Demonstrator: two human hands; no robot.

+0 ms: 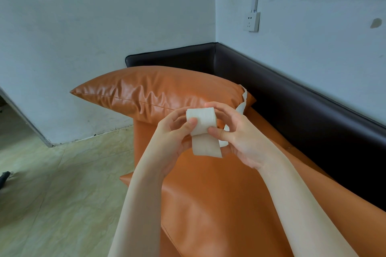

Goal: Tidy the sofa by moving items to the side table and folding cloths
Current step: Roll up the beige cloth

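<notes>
I see both hands raised over the sofa (219,204) seat. Left hand (173,140) pinches the cloth roll (201,121), thumb on its front. Right hand (236,135) curls round its right end. A loose strip (205,146) hangs below; a tail trails right toward the cushion (146,92). Floor (62,173) left of the seat edge.

Both bare forearms reached forward and converged. The left hand (173,131) and right hand (236,131) faced each other, fingers curled, thumbs pressed on a small white folded cloth strip (201,120) held between them.
</notes>
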